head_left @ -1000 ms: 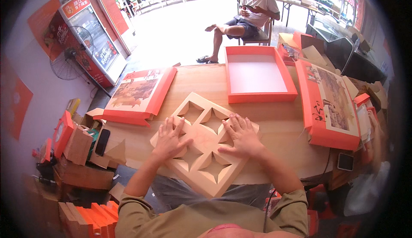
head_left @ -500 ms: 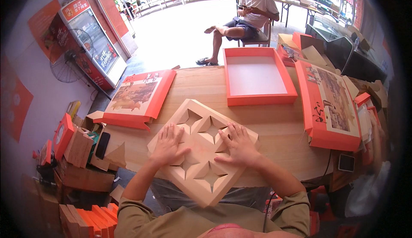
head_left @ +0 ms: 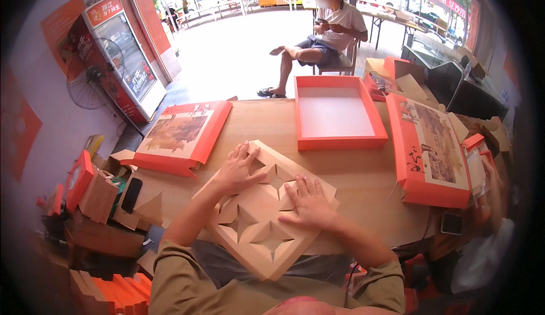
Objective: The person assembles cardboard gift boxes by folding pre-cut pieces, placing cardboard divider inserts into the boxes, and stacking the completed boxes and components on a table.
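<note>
A tan cardboard box insert with star-shaped cutouts lies turned cornerwise on the table in front of me, its near corner reaching past the table edge toward my body. My left hand lies on its far left part, fingers spread over and beside a cutout. Across the insert, my right hand rests flat on the right part, fingers apart. Neither hand grips anything. Beyond the insert stands an open red box tray with a white inside. The palms hide parts of the cutouts.
Printed red box lids lie at the left and right of the wooden table. A black phone sits at the left edge. A seated person is beyond the table; another person's arm shows at far right.
My left hand has slid up and away from me to the insert's far left part. My right hand stays on the right part. The view has tilted slightly upward.
</note>
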Motion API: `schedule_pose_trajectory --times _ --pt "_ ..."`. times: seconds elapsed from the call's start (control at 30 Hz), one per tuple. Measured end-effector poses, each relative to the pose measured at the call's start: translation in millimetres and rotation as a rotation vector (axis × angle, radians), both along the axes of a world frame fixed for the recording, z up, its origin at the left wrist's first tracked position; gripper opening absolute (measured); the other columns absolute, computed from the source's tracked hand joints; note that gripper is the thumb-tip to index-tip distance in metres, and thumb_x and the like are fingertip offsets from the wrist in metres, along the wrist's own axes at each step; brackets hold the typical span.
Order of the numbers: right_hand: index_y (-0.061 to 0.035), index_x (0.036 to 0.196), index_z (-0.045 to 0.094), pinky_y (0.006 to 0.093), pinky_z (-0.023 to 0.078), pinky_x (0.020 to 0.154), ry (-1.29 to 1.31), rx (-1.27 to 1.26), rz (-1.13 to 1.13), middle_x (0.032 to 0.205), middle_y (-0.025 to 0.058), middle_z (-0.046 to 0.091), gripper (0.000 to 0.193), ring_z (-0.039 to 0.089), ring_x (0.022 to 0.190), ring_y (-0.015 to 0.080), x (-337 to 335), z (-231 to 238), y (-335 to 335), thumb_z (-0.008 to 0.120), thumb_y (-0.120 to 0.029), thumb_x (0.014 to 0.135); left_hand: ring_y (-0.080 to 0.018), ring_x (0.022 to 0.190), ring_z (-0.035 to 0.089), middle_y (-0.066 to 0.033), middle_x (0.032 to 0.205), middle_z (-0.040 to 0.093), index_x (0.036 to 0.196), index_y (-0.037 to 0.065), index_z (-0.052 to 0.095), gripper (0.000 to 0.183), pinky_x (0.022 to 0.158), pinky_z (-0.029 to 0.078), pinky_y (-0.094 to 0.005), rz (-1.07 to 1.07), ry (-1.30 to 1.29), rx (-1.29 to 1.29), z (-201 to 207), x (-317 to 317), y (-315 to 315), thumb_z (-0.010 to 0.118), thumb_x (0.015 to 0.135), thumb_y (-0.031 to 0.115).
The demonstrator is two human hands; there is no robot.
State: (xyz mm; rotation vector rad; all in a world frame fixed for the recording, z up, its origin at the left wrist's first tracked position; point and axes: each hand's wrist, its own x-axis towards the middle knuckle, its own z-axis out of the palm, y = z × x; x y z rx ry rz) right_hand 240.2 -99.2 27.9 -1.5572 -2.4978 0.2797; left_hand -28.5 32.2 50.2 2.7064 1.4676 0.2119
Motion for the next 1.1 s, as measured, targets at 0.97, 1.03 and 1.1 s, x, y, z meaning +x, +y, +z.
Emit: schedule_pose_trajectory --times 0.97,1.03,1.1 --pt "-0.0113 0.157 0.039 0.0558 0.015 0.125 0.077 -0.025 0.054 0.163 0.024 0.03 0.095 0.024 0.152 0.0436 27 20 13 0.057 -0.074 0.088 -0.0461 0.152 0.02 -0.0253 0.163 0.029 0.154 0.018 0.046 0.088 0.123 0.017 -0.0568 -0.102 -0.048 0.053 -24 6 12 0.063 0.084 0.069" --pt "-0.0115 0.157 0.039 0.0544 0.017 0.125 0.123 -0.063 0.038 0.162 0.0243 0.031 0.093 0.026 0.151 0.044 40 18 22 0.058 -0.072 0.089 -0.0464 0.152 0.021 -0.0253 0.163 0.029 0.154 0.017 0.046 0.089 0.123 0.017 -0.0575 -0.084 -0.04 0.038 -19 5 11 0.063 0.084 0.069" --pt "-0.0114 0.157 0.039 0.0533 0.018 0.124 0.079 -0.008 0.011 0.161 0.0244 0.032 0.094 0.028 0.15 0.0432 55 1 26 0.054 -0.074 0.09 -0.0471 0.152 0.021 -0.0248 0.164 0.027 0.155 0.019 0.045 0.087 0.124 0.016 -0.0566 -0.086 -0.023 0.018 -15 10 10 0.06 0.087 0.071"
